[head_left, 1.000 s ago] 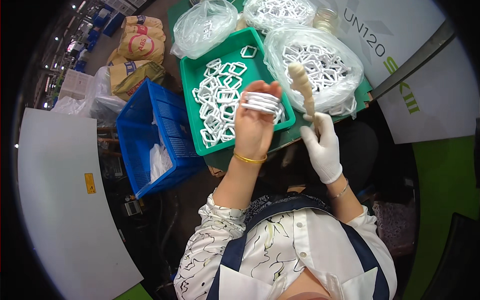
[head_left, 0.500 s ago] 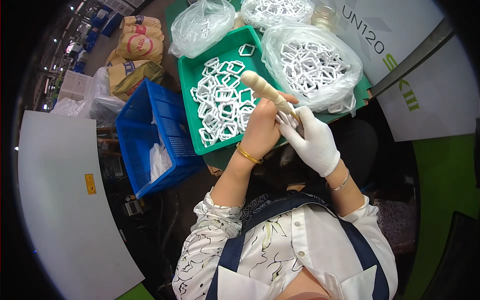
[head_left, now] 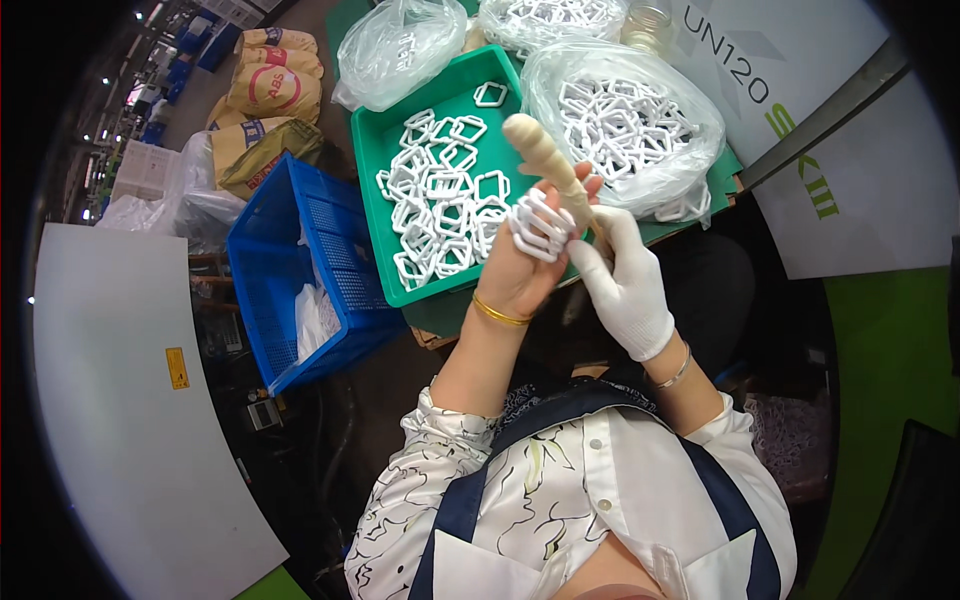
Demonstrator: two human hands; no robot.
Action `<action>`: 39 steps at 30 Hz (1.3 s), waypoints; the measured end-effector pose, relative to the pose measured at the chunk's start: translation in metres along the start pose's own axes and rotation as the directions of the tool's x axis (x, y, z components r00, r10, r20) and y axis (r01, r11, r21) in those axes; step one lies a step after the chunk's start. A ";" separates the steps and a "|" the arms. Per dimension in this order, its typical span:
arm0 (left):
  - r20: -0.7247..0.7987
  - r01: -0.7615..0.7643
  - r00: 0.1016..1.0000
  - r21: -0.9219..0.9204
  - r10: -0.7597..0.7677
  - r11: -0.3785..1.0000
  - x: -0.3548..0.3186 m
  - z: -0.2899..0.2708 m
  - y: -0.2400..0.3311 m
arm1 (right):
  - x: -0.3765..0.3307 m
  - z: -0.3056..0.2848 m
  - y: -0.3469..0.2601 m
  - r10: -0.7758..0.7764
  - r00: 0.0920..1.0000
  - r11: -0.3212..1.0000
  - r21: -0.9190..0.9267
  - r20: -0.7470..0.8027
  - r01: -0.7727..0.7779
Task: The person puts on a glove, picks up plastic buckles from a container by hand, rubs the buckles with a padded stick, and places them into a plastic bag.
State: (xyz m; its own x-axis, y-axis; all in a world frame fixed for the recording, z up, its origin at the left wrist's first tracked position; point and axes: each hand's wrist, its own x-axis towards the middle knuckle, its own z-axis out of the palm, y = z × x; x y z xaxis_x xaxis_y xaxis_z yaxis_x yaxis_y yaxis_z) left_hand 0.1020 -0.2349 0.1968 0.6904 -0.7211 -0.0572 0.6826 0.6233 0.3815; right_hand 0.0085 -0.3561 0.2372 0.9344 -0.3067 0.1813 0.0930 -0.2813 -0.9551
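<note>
left hand (head_left: 522, 272): bare, gold bangle (head_left: 499, 313) at the wrist, raised over the near edge of the green tray (head_left: 372, 190); fingers curled round a bunch of white plastic rings (head_left: 541, 224), which stick out on the tray side of the fist
left fingers: narrow, closed on the rings; fingertips (head_left: 590, 186) also reach the tapered stick (head_left: 548, 165), touching or just beside it, can't tell which from this angle
right hand (head_left: 622, 282): white glove, thin bracelet (head_left: 676, 371) at the wrist, just right of the left hand and touching it
right fingers: wrapped shut round the lower end of the stick, index finger lying up along it
tapered stick: pale cream, rounded tip, tilted with tip up and to the left, over the tray's right edge; lower end hidden in the glove
rings in hand: several stacked side by side, sitting against the stick's lower part; looks like they may be threaded on it, not clear
green tray: on the bench ahead, loose white square rings (head_left: 437, 205) spread over its floor
clear bag (head_left: 630, 125): right of the tray, touching it, full of the same rings
second clear bag (head_left: 402, 48): beyond the tray's far left corner
blue crate (head_left: 300, 270): left of the tray, lower down
</note>
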 end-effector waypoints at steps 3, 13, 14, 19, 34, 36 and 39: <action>0.112 0.012 0.994 -0.108 0.000 0.994 0.005 0.006 -0.017 | 0.008 0.001 0.007 -0.005 0.998 0.996 0.091 0.068 -0.001; -0.102 -0.089 0.989 0.167 0.107 0.982 0.006 0.004 -0.016 | 0.012 0.004 0.001 0.014 1.000 1.000 0.020 -0.018 -0.014; -0.100 -0.079 0.991 0.098 0.089 0.992 0.006 0.005 -0.019 | 0.012 0.006 0.006 0.004 1.000 0.998 0.062 -0.029 -0.002; -0.104 -0.103 0.990 -0.035 0.099 0.994 -0.002 -0.002 -0.015 | 0.026 -0.012 0.011 0.097 0.967 0.995 0.057 -0.235 -0.086; -0.035 -0.143 0.990 -0.274 0.139 0.951 0.001 0.006 -0.005 | -0.003 -0.009 0.021 0.035 0.999 0.991 -0.127 0.007 -0.033; 0.006 -0.090 0.995 -0.352 0.099 0.931 0.002 -0.003 -0.002 | -0.002 -0.014 0.032 0.040 0.999 0.985 -0.168 -0.024 -0.044; -0.090 -0.160 0.986 -0.295 0.140 0.942 0.005 0.003 -0.003 | 0.001 -0.034 0.046 0.054 0.988 0.979 -0.189 -0.145 -0.081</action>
State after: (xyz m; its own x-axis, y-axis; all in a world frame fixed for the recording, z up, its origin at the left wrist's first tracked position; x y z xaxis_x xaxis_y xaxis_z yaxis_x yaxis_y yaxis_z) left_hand 0.1029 -0.2411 0.1985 0.7976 -0.5970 -0.0859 0.6031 0.7918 0.0967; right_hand 0.0024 -0.4000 0.2016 0.8784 -0.4497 0.1616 -0.0498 -0.4224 -0.9050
